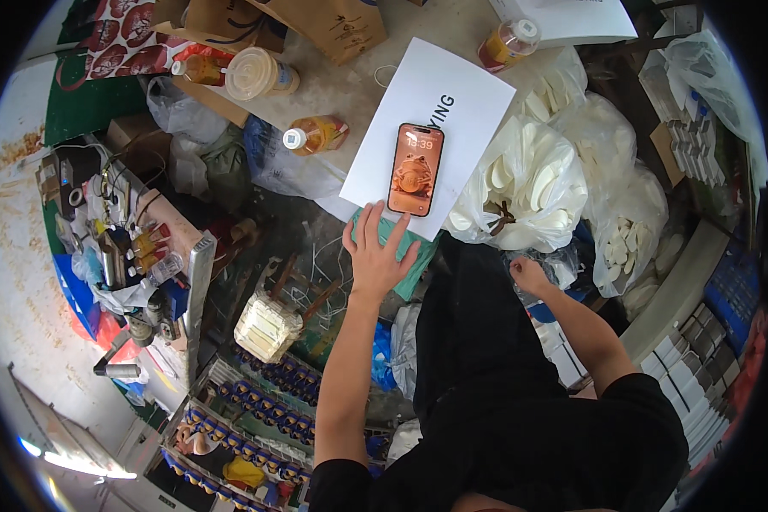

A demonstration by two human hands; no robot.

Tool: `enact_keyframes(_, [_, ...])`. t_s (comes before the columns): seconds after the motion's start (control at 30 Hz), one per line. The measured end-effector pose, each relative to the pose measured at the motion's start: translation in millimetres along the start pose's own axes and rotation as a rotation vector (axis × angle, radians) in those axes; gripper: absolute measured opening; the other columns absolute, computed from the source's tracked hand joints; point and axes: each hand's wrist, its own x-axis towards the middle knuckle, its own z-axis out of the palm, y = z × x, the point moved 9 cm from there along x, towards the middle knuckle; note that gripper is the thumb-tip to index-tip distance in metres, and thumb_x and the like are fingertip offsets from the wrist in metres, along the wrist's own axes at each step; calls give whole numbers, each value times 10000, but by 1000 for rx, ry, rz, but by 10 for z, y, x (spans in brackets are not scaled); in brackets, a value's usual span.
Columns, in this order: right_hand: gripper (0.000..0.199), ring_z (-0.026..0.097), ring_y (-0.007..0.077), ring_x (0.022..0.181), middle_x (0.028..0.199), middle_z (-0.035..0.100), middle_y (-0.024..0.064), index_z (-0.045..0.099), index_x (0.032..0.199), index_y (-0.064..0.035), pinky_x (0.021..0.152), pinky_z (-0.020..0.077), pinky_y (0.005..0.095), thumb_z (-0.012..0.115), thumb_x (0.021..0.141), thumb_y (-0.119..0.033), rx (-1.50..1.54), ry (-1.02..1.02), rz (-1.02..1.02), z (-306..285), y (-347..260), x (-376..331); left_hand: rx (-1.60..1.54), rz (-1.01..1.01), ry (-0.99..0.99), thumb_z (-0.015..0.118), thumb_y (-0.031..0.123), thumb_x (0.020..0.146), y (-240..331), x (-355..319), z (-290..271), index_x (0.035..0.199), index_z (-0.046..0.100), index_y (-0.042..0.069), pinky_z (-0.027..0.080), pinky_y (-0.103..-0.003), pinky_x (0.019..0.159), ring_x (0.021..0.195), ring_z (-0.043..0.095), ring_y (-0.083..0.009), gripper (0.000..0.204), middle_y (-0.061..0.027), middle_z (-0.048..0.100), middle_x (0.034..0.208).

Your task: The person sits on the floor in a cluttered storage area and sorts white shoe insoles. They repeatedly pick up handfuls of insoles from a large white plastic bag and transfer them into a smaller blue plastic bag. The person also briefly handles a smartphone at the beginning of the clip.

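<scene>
A phone [416, 171] with a lit orange screen lies face up on a white flat box [474, 102]. My left hand [380, 260] is open, fingers spread. Its fingertips reach the near edge of the box, just short of the phone's lower end, and a green sheet or bag [420, 256] hangs beside it below that edge. To the right of my leg, my right hand [529, 275] is curled closed near a clear plastic bag [563, 266]. The inside of that fist is hidden, so I cannot tell if it holds anything.
Drink bottles [316, 135] and a lidded cup [254, 73] stand on the table to the left. Bags of pale flat pieces [529, 175] crowd the right. A small stool [267, 326] is at lower left, near a cluttered bench [198, 282] and racks of blue parts [269, 410].
</scene>
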Motion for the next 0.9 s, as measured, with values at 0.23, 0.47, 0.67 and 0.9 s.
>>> enact_keyframes(0.23, [258, 709, 417, 915, 929, 734, 222, 711, 1037, -47, 843, 553, 490, 622, 909, -252, -38, 16, 34, -88, 56, 157, 12, -16, -59, 777, 426, 806, 33, 198, -62, 1402, 558, 160, 231, -570, 1110, 1374, 409, -354, 689, -165, 466, 1448])
enact_keyframes(0.47, [278, 710, 413, 929, 948, 739, 215, 703, 1055, -34, 850, 553, 486, 622, 902, -251, -15, 79, 15, -182, 68, 243, -110, -103, 33, 750, 378, 834, 71, 359, -31, 1477, 371, -24, 230, -581, 1115, 1390, 394, -380, 848, -188, 453, 1468])
enact_keyframes(0.67, [285, 705, 404, 968, 985, 741, 207, 701, 1072, -37, 866, 549, 479, 628, 904, -255, 68, 84, 25, -111, 37, 260, -31, -135, -50, 750, 384, 846, 175, 317, 8, 1491, 381, 4, 222, -623, 1117, 1444, 341, -400, 835, -215, 420, 1494])
enact_keyframes(0.9, [265, 703, 408, 963, 985, 737, 201, 706, 1048, -49, 865, 549, 483, 629, 904, -258, 95, 126, 54, -104, 100, 169, 57, -177, -83, 742, 386, 863, 345, 379, -69, 1495, 379, 6, 224, -650, 1104, 1433, 336, -405, 822, -229, 397, 1508])
